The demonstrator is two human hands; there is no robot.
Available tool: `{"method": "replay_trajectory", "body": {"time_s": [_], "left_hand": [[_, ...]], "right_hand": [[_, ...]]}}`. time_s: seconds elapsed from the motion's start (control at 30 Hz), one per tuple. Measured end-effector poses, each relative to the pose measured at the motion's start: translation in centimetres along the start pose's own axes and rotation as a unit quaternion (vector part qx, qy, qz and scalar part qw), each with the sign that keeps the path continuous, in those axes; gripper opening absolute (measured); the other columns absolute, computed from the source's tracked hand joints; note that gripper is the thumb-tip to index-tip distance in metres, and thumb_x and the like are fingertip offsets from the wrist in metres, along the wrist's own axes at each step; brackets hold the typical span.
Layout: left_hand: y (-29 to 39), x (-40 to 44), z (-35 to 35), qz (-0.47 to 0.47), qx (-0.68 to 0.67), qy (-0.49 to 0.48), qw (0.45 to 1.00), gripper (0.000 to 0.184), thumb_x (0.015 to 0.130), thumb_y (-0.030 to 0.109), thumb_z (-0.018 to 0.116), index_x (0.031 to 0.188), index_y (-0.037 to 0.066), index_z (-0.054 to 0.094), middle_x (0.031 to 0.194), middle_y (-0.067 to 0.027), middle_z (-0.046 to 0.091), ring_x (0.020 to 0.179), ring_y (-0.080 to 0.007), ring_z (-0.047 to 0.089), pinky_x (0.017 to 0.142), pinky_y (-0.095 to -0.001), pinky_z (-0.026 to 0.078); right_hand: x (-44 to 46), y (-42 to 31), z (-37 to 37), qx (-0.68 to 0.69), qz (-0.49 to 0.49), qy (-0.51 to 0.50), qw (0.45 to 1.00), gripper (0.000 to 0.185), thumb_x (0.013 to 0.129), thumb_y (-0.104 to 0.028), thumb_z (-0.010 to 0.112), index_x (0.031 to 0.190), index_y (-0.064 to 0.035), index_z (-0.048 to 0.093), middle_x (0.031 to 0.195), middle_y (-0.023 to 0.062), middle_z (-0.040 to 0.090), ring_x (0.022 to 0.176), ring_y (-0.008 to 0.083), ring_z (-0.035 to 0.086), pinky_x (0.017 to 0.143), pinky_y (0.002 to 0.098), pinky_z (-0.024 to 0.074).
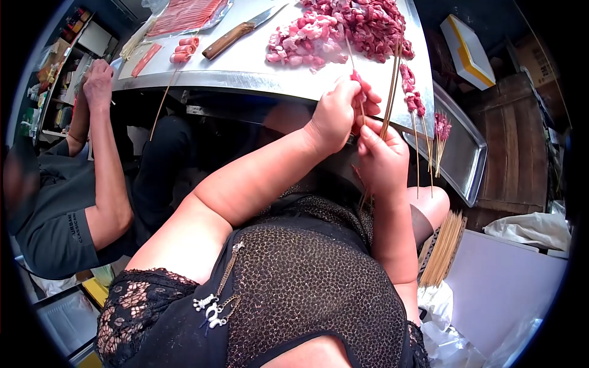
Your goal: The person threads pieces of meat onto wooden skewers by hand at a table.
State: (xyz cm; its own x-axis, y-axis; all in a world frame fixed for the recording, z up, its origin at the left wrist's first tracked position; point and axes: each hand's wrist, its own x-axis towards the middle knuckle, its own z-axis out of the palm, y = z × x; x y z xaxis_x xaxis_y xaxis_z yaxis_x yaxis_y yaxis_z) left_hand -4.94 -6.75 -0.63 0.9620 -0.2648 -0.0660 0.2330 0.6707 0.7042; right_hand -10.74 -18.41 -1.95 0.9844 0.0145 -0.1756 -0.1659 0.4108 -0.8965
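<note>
My left hand [334, 116] is closed around a piece of pink meat [357, 76] on a thin bamboo skewer [350, 50], just past the table's front edge. My right hand [381, 156], lower and beside it, grips several bare bamboo skewers [392, 92] that point up over the table. The lower part of the meat skewer runs down toward the right fingertips. Beyond both hands lies a heap of cut meat, pale pieces [304, 43] on the left and darker red ones [374, 27] on the right. Threaded meat skewers [410, 86] rest at the table's right edge.
A knife [236, 37] with a wooden handle lies on the white table [245, 78]. Left of it are rolled meat pieces [184, 50] on a skewer and a bagged meat pack [187, 17]. A metal tray [469, 153] stands right. Another person [67, 208] sits at left.
</note>
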Motion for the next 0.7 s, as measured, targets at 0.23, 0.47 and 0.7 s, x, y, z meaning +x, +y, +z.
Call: {"method": "replay_trajectory", "body": {"time_s": [0.23,0.47,0.7], "left_hand": [[8.1,1.8,-5.1,0.313,0.775,0.017,0.549,0.02,0.086,0.022,0.059,0.093,0.005,0.066,0.091,-0.0131,0.065,0.085,-0.0296,0.062,0.075,-0.0376,0.049],[9.8,2.4,-5.9,0.14,0.869,0.035,0.474,0.018,0.081,0.022,0.061,0.088,0.007,0.067,0.076,-0.0106,0.067,0.075,-0.0254,0.064,0.067,-0.0363,0.05],[8.0,3.9,-4.1,0.02,0.29,-0.004,0.957,0.021,0.089,0.012,0.053,0.102,-0.002,0.062,0.096,-0.011,0.067,0.08,-0.0145,0.065,0.072,-0.0267,0.055]], "right_hand": [[0.4,-0.5,-1.4,-0.014,-0.05,0.01,0.999,0.02,0.088,-0.009,0.06,0.105,0.0006,0.063,0.063,-0.0015,0.055,0.045,0.0015,0.039,0.04,0.0155,0.0267],[-0.7,0.9,-1.3,-0.028,-0.028,0.0,0.999,0.018,0.088,-0.009,0.06,0.103,0.0002,0.064,0.063,-0.0017,0.054,0.046,0.0018,0.04,0.041,0.0156,0.0264],[-1.9,0.3,-1.8,-0.057,-0.018,-0.002,0.998,0.018,0.089,-0.008,0.059,0.104,-0.0002,0.064,0.065,-0.0021,0.055,0.05,0.0014,0.042,0.044,0.0154,0.029]]}}
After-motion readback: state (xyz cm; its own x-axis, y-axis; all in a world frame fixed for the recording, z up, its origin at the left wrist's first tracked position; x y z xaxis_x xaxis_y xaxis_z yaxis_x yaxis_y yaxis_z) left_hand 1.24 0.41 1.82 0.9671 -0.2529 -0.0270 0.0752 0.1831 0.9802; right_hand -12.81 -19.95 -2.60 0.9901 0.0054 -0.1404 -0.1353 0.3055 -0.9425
